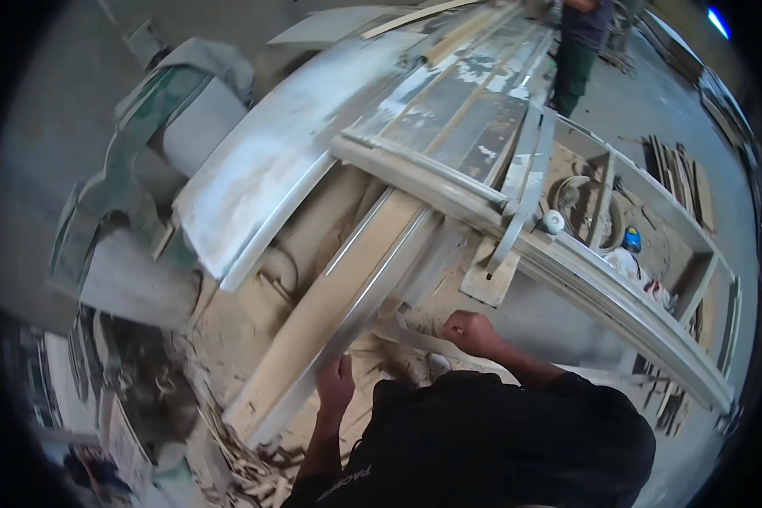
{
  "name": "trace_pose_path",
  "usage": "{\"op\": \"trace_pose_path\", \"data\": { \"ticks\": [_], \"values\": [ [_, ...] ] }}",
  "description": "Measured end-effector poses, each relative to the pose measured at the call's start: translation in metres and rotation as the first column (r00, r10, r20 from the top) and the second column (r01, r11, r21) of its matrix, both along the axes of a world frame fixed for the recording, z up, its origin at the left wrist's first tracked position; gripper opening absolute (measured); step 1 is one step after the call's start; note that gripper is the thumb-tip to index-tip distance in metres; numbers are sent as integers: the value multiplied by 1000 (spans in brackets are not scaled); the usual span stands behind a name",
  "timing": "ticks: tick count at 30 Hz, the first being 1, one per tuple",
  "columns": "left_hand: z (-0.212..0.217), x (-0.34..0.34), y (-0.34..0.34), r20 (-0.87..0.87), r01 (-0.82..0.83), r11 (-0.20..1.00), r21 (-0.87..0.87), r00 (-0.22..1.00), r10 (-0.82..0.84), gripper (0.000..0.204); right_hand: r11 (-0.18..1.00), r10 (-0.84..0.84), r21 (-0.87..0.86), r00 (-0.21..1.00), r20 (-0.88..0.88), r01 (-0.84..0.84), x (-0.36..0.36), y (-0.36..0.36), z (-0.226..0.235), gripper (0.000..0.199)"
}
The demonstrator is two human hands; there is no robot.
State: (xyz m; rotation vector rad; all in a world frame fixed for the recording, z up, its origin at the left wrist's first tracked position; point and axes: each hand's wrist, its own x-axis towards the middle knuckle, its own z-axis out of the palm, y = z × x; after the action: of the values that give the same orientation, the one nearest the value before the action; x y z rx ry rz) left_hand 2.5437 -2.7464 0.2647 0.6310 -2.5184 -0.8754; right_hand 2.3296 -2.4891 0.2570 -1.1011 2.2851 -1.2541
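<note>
My left hand (336, 385) is closed, beside the right edge of a long tan-topped beam (347, 288) with pale metal edges. What its fingers hold, if anything, is hidden. My right hand (470, 333) is curled into a fist, farther right and a little farther away, below a small pale plate (489, 284) at the machine's edge. Whatever might be inside that fist does not show. Beyond both hands stands a large machine table (457, 110) with a worn, patchy grey and white top. A flat metal bar (525, 178) lies across its right side.
Wood offcuts (258, 474) and sawdust cover the floor at lower left. An open frame (694, 288) on the right holds a coiled hose (580, 199) and a blue-topped item (632, 239). Another person (577, 55) stands at the far end. A green machine (131, 169) is at left.
</note>
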Motion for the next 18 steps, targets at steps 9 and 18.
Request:
{"op": "trace_pose_path", "data": {
  "ticks": [9, 18],
  "values": [
    [-23, -97, -40, -131, 331, 943, 22, 936, -326, 17, 979, -117, -196, 922, -370, 46, -12, -40, 107, 13],
    [-37, -172, -94, -251, 469, 862, 193, 873, -418, 16, 969, -246, -212, 573, -782, 125, -80, -134, 209, 10]
  ]
}}
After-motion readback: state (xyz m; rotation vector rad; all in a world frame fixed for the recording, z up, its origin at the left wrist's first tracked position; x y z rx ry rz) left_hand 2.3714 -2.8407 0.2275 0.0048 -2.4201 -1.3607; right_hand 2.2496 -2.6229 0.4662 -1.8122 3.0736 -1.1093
